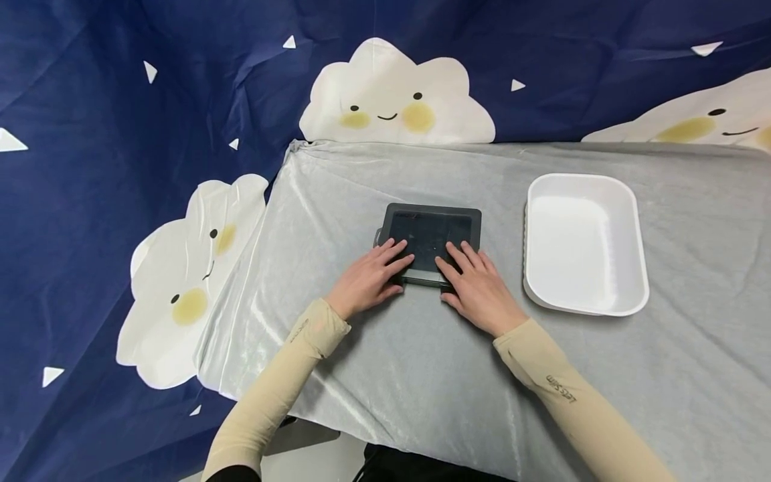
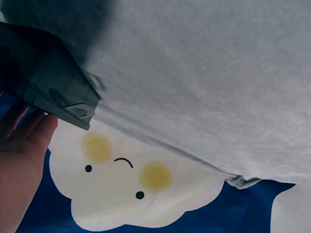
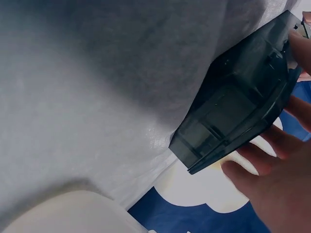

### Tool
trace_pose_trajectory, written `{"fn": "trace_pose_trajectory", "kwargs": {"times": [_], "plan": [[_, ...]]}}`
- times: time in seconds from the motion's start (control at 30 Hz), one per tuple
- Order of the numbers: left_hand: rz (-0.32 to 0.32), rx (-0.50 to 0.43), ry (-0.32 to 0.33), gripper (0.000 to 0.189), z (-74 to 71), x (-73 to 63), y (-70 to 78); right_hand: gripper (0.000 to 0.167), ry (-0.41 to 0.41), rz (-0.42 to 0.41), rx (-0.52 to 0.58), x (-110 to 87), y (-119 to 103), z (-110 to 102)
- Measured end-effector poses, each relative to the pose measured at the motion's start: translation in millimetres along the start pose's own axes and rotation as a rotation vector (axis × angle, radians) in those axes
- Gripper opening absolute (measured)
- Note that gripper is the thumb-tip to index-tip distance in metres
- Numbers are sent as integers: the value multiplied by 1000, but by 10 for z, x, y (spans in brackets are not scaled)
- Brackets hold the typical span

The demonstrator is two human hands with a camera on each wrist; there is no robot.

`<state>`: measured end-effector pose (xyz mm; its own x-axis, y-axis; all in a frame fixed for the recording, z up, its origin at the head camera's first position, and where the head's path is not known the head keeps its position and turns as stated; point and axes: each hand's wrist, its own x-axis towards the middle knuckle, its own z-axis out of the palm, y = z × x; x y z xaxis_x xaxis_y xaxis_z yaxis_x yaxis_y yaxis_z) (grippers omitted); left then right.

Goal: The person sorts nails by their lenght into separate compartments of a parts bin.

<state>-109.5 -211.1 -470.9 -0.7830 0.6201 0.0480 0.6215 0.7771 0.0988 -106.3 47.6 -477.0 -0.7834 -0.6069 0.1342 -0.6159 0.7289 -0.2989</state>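
Observation:
A dark, flat-lidded plastic box (image 1: 431, 224) with a see-through top lies in the middle of the cloth, in front of both hands. My left hand (image 1: 369, 278) rests its fingers on the lid's near left part, the thumb low by the near edge. On the near right part, the fingers of my right hand (image 1: 478, 288) lie spread and fairly straight, its thumb beside the front side. In the left wrist view a small loop (image 2: 80, 110) shows at the box's side. The right wrist view shows the box's translucent side wall (image 3: 233, 104), with fingers along the lid.
A white rectangular tub (image 1: 584, 248) stands right of the box. Grey cloth (image 1: 421, 375) with folds covers the table. Behind and to the left hangs a dark blue curtain (image 1: 241, 80) printed with white clouds.

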Motion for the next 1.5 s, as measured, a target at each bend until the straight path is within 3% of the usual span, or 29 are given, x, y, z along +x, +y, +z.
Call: {"fn": "trace_pose_trajectory", "kwargs": {"times": [0.27, 0.67, 1.5], "plan": [[-15, 76, 5, 60, 43, 5, 49, 61, 21, -20, -24, 6, -11, 23], [-43, 76, 56, 58, 74, -22, 87, 62, 25, -12, -44, -16, -32, 39], [-1, 206, 159, 52, 205, -52, 134, 53, 144, -47, -189, -53, -96, 189]]}}
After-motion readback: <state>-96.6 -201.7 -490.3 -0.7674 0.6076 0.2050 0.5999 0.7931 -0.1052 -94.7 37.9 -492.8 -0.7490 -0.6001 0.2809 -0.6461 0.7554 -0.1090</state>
